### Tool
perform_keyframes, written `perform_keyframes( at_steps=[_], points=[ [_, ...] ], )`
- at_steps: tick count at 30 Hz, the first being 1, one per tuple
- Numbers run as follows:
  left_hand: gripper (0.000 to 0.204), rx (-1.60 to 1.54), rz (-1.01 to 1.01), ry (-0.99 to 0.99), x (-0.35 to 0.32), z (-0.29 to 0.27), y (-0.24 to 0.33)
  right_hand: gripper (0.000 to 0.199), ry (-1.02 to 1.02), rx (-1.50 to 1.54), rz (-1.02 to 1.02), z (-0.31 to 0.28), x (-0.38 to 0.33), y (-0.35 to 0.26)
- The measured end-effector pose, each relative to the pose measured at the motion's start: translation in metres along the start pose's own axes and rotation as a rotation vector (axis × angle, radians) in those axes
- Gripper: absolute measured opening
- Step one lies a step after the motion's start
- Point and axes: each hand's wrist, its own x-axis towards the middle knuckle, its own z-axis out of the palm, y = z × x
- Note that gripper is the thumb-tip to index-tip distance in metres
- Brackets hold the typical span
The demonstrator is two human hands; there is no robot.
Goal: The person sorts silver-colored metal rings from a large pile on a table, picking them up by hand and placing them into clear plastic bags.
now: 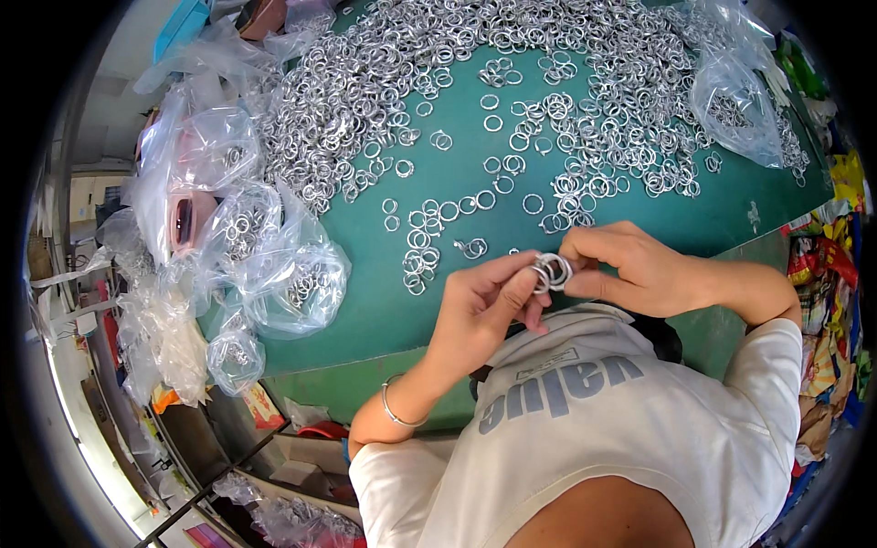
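Where clear plastic bags (pixel 274 265) of rings crowd the table's left edge, the green table (pixel 384 301) carries a wide heap of loose metal rings (pixel 548 91) toward its far edge. At the near edge, the left hand (pixel 484 306) and right hand (pixel 630 265) both pinch a small cluster of rings (pixel 551 271) between fingertips.

I see a small cluster of shiny silver metal split rings (pixel 552 271), looped together, pinched upright between both hands, near table edge, right of centre
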Motion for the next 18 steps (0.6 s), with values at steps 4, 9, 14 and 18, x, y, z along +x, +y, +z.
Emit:
perform_keyframes(
  at_steps=[4, 9, 14, 18],
  points=[
    [0.028, -0.058, 0.094, 0.100, 0.003, 0.006, -0.006, 0.012, 0.117, 0.116, -0.018, 0.011, 0.001, 0.002],
    [0.029, 0.003, 0.172, 0.141, 0.003, 0.014, -0.005, 0.008, 0.358, 0.002, -0.189, 0.028, -0.002, 0.014],
    [0.031, 0.133, 0.115, 0.054, 0.000, 0.010, -0.003, 0.007, 0.510, -0.179, -0.420, 0.043, 0.003, 0.031],
    [0.030, 0.143, 0.155, 0.071, -0.002, 0.009, -0.003, 0.006, 0.562, -0.189, -0.487, 0.043, 0.006, 0.031]
  ],
)
